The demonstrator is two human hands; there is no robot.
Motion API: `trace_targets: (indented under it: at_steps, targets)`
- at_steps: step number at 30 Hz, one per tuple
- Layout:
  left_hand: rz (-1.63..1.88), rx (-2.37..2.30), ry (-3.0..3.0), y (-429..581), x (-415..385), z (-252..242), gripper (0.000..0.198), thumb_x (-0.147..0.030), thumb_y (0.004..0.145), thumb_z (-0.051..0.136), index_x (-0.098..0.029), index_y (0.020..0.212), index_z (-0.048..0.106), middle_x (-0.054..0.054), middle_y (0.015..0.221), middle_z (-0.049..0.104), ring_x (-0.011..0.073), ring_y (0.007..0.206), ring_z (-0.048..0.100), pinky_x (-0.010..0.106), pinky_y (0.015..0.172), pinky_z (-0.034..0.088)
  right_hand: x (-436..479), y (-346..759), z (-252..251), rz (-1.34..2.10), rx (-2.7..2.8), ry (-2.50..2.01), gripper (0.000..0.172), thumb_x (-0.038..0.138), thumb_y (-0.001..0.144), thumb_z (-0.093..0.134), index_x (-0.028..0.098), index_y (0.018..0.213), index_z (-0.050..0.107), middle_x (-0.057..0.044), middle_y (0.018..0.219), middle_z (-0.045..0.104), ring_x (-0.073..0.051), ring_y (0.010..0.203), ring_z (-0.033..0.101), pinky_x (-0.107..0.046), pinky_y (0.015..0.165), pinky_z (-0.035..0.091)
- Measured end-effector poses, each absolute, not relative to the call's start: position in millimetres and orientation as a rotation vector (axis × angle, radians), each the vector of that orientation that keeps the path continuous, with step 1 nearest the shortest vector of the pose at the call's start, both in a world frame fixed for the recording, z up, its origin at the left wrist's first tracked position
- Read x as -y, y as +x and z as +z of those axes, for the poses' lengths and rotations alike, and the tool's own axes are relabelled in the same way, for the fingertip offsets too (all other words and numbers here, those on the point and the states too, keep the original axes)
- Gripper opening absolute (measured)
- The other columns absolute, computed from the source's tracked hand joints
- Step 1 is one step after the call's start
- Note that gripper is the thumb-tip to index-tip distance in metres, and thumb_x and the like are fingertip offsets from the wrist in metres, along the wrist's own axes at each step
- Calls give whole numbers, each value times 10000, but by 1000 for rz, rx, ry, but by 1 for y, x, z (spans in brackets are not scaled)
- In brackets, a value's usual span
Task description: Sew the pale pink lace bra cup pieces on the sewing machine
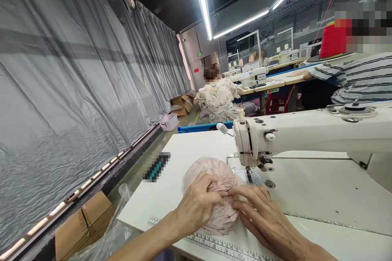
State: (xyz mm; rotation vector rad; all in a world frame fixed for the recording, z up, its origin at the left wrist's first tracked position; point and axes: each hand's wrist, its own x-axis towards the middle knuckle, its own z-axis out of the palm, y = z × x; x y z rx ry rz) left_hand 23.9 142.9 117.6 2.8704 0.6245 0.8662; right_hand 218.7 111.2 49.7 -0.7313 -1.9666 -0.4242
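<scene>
The left hand (199,208) seems to pinch the pink lace bundle (211,169) on the table (306,195); the right hand (260,214) lies flat against it, with the presser foot (249,176) just beyond, far-right.

Your white sewing machine (306,130) stands along the right side of the tabletop (321,195), and a printed ruler strip (220,246) runs along its near edge. Off the left edge, a cardboard box (82,224) sits on the floor below grey plastic sheeting (76,69). Beyond the far edge, a person in a floral top (219,98) sits with their back to you, and a person in a striped shirt (361,77) is at right, near a red thread cone (332,38).
</scene>
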Motion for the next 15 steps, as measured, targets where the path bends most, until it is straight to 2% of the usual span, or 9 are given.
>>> trace_targets:
  at_steps: [4,11,15]
  targets:
    - [796,-668,2782,22,-143,118,392,25,785,388,-157,1006,656,106,1051,520,196,980,498,312,807,453,-116,218,54,-325,1971,-718,180,56,880,386,173,912,518,-100,1061,539,-203,931,488,-335,723,389]
    - [800,-669,2710,23,-140,117,412,45,786,385,-139,1044,647,114,1054,528,190,997,496,299,823,459,-120,216,64,-214,1953,-702,159,70,879,400,183,908,508,-96,1059,497,-203,1009,464,-334,793,417]
    - [906,-631,2708,22,-137,118,424,46,798,355,-124,1085,617,121,1049,513,190,1004,482,298,822,455,-120,213,67,-159,1925,-724,133,74,882,408,181,876,486,-94,1045,470,-184,974,468,-305,755,431]
